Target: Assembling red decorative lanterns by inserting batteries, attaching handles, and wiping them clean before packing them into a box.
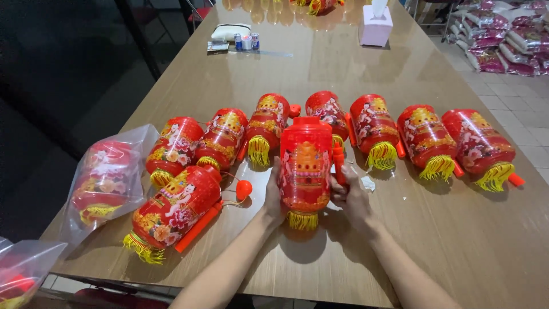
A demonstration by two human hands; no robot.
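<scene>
A red plastic lantern [305,167] with a yellow fringe at its lower end is held above the wooden table [320,68] in front of me. My left hand [273,197] grips its left side. My right hand [350,194] closes on the orange handle stick [339,163] along the lantern's right side. Behind it lies a row of several like lanterns [374,129], fringes toward me. One more lantern [174,209] with an orange stick and a round orange knob [244,189] lies at the left.
A clear bag [108,180] holding a lantern lies at the table's left edge, another bag [20,274] at the bottom left corner. A pink tissue box [376,26] and small bottles [246,41] stand at the far end. Packed sacks [503,40] lie on the floor right.
</scene>
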